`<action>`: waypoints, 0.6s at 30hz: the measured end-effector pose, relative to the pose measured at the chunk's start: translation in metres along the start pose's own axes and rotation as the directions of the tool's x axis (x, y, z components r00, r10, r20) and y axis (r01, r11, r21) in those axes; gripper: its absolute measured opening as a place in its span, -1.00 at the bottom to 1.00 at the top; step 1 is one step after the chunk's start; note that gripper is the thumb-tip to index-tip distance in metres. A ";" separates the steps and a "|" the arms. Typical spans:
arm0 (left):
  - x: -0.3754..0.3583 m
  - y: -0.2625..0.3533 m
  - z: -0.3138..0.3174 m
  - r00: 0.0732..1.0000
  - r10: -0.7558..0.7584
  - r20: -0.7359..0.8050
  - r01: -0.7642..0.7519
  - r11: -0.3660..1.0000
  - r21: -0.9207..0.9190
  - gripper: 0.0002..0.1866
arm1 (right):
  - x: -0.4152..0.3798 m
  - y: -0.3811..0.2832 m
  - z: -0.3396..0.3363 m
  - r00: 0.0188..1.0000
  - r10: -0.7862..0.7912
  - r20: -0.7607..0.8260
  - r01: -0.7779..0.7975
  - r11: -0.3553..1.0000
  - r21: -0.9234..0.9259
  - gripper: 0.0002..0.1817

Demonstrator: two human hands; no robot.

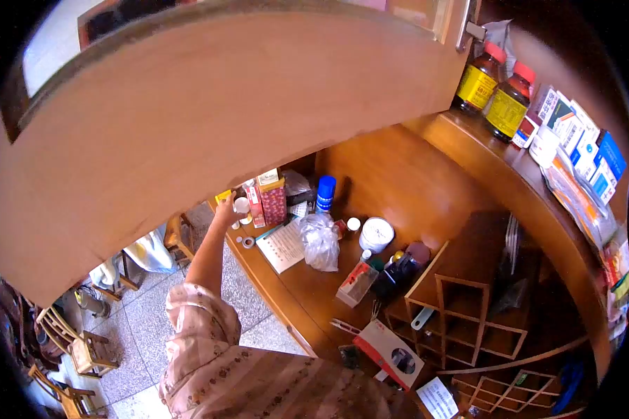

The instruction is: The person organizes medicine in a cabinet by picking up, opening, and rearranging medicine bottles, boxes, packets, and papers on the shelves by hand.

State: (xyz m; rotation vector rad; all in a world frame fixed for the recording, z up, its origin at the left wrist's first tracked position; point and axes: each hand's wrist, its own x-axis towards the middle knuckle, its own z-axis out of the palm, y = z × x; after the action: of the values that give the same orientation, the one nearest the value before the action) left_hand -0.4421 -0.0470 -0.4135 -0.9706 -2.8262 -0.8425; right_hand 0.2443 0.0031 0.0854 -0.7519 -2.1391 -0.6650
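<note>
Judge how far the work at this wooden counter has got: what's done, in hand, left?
Done: the cupboard door stands open. In hand: the left hand reaches the small white bottle at the counter's far edge; whether the fingers grip it is unclear. Left, probably: the plastic bag, blue can and white tub lie loose on the counter.

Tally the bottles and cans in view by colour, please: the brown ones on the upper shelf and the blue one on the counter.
Brown bottles with red caps and yellow labels: 2
Blue spray can: 1
Total: 3
</note>
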 end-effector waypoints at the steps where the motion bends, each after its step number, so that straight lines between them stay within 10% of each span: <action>1: 0.004 -0.005 0.005 1.000 -0.002 0.009 0.002 1.000 0.000 0.04 | 0.001 -0.002 0.000 1.000 -0.001 0.028 0.002 0.999 -0.048 -0.74; 3: 0.013 -0.011 0.015 0.986 0.165 -0.026 -0.166 0.985 -0.044 0.00 | 0.003 -0.006 0.009 1.000 0.019 -0.010 -0.018 0.999 0.050 -0.75; 6: 0.012 0.026 -0.010 0.971 0.047 0.234 -0.024 0.994 -0.102 0.04 | 0.008 -0.009 0.014 0.996 -0.064 0.055 0.067 0.996 -0.055 -0.74; 9: 0.037 -0.020 0.040 0.989 0.013 0.148 -0.013 1.000 -0.006 0.05 | 0.011 -0.016 0.020 0.997 -0.057 0.054 0.061 0.995 -0.076 -0.74; 11: 0.046 -0.039 0.057 0.990 0.036 0.136 -0.047 0.996 0.080 -0.05 | 0.016 -0.031 0.018 0.966 0.176 0.189 -0.110 0.942 -0.317 -0.75; 12: 0.046 -0.040 0.060 0.990 0.086 0.112 -0.101 0.986 0.132 -0.11 | 0.012 -0.010 0.024 0.989 -0.020 0.143 0.039 0.990 -0.133 -0.74; 18: 0.029 -0.003 0.031 0.990 0.084 0.111 -0.093 0.992 0.081 -0.33 | 0.013 -0.010 0.034 0.983 -0.076 0.167 0.099 0.986 -0.137 -0.72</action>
State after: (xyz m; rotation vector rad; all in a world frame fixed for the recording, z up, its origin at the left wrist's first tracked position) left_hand -0.4629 -0.0170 -0.4356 -1.1530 -2.8553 -0.6724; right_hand 0.2139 0.0226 0.0744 -0.8161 -2.3007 -0.8387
